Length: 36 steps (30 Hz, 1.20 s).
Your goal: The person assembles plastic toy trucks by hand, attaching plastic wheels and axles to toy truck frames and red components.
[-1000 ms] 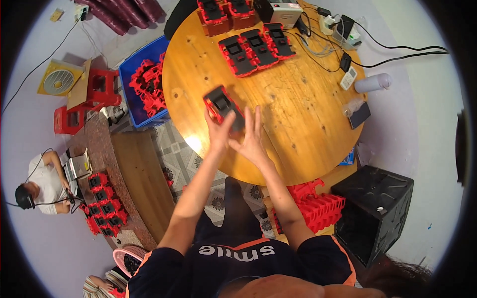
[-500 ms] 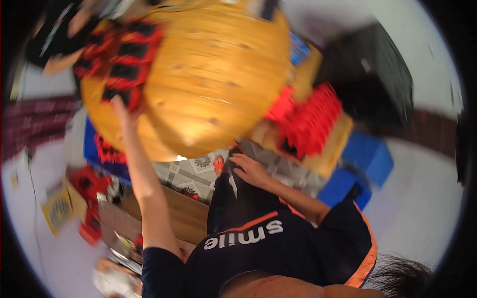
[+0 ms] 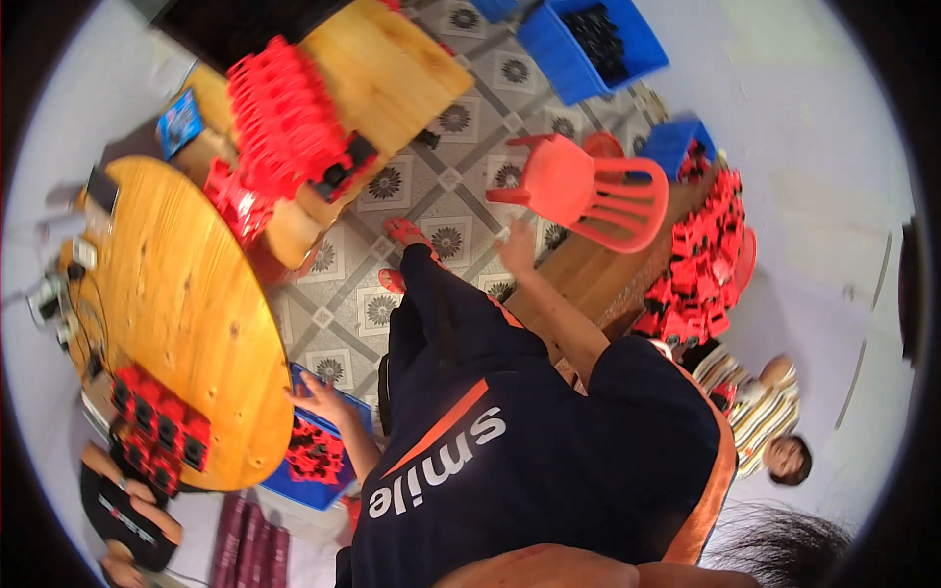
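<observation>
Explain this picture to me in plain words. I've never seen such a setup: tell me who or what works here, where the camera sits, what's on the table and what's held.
There is no machine here, just two bare hands. A wide camera worn on the head looks down, so straight edges bend near the rim. The left hand is spread by the edge of the round wooden table. The right hand, slightly blurred, is beside a red plastic chair; whether it touches is unclear. Nothing visible is held in either. On the table, red-and-black parts are grouped at one end. A blue bin with more red parts stands below.
</observation>
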Available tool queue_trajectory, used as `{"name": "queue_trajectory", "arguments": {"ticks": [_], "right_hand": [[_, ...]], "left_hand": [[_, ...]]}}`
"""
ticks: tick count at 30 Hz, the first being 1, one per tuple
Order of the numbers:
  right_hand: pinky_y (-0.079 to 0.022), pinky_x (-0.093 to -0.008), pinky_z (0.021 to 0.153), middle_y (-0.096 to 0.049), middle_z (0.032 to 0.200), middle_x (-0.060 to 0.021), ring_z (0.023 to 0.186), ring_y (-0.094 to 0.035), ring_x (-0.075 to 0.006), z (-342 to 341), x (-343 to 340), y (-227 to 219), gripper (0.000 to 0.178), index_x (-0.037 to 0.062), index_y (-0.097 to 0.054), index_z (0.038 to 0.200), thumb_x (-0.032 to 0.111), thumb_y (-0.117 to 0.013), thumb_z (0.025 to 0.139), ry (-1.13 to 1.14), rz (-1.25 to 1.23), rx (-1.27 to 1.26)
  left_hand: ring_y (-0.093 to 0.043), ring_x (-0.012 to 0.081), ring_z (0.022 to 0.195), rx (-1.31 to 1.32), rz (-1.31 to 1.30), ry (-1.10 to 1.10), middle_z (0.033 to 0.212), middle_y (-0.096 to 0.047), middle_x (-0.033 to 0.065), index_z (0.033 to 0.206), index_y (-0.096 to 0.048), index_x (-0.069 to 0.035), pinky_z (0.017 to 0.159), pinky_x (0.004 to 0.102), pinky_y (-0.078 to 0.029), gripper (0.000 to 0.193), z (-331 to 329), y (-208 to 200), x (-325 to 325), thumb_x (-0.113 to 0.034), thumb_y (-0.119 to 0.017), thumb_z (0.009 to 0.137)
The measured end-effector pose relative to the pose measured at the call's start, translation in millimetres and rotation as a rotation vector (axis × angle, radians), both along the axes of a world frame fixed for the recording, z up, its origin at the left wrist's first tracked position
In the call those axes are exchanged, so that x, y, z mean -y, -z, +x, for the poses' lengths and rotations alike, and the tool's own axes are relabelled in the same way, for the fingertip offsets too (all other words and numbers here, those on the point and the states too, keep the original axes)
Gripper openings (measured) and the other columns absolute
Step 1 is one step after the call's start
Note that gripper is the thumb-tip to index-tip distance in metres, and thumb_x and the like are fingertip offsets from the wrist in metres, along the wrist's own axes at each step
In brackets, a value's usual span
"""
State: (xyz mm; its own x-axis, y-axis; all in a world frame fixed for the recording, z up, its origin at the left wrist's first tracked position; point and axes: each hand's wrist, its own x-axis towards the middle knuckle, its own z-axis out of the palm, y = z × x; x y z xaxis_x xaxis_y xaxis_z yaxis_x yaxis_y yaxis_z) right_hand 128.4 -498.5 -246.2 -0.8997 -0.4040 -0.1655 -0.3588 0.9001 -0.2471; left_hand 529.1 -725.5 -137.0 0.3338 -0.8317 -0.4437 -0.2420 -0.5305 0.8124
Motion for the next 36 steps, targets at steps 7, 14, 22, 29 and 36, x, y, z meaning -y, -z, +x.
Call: {"name": "queue_trajectory", "arguments": {"ticks": [7, 14, 22, 29, 36], "right_hand": [[-0.046, -0.0492, 0.09, -0.047, 0.128, -0.0215, 0.108, -0.053, -0.0385, -189.0, -197.7, 30.0, 0.064, 0.0177, -0.047, 0.129, 0.037, -0.073, 0.074, 0.916, 0.404, -0.587], [-0.043, -0.0503, 0.101, -0.046, 0.136, -0.0158, 0.124, -0.049, -0.0366, -296.2, -292.0, 19.0, 0.09, 0.0168, -0.037, 0.139, 0.042, -0.082, 0.065, 1.338, 0.126, 0.038], [-0.057, -0.0388, 0.077, -0.067, 0.104, -0.0133, 0.091, -0.067, -0.0273, -287.1, -354.5, 52.9, 0.05, -0.0002, -0.061, 0.116, 0.02, -0.08, 0.074, 1.17, -0.363, 0.218], [-0.051, -0.0292, 0.047, -0.063, 0.074, -0.0027, 0.063, -0.063, -0.0147, -241.2, -261.3, -11.1, 0.026, 0.0071, -0.061, 0.101, 0.004, -0.069, 0.076, 1.103, -0.835, 0.678], [-0.051, -0.027, 0.046, -0.062, 0.073, -0.0014, 0.059, -0.06, -0.0136, -145.9, -236.7, -28.1, 0.026, 0.0078, -0.059, 0.097, 0.001, -0.069, 0.074, 1.02, -0.889, 0.664]], "left_hand": [[-0.053, 0.0249, 0.111, 0.054, 0.149, 0.483, 0.143, -0.029, 0.0181, 0.15, -0.02, -0.015, 0.069, 0.0342, -0.053, 0.074, -77.1, -6.5, -21.2, -0.023, -0.065, 0.092], [-0.05, 0.0272, 0.111, 0.326, 0.357, 0.619, 0.141, -0.031, 0.0173, 0.147, -0.032, -0.016, 0.063, 0.0344, -0.055, 0.072, -108.5, -0.2, -20.3, -0.029, -0.069, 0.087], [-0.051, 0.0286, 0.112, 0.305, 0.376, 0.769, 0.139, -0.033, 0.019, 0.147, -0.033, -0.016, 0.07, 0.0333, -0.056, 0.069, -194.4, -14.7, -35.1, -0.029, -0.067, 0.088], [-0.05, 0.0277, 0.115, 0.13, 0.469, 0.774, 0.141, -0.033, 0.0178, 0.147, -0.033, -0.016, 0.074, 0.0352, -0.054, 0.069, -193.4, 6.3, -24.6, -0.029, -0.067, 0.089], [-0.05, 0.0219, 0.113, 0.043, 0.429, 0.758, 0.142, -0.037, 0.0125, 0.145, -0.034, -0.017, 0.079, 0.0384, -0.052, 0.065, -157.6, 7.6, 24.6, -0.034, -0.066, 0.09]]}}
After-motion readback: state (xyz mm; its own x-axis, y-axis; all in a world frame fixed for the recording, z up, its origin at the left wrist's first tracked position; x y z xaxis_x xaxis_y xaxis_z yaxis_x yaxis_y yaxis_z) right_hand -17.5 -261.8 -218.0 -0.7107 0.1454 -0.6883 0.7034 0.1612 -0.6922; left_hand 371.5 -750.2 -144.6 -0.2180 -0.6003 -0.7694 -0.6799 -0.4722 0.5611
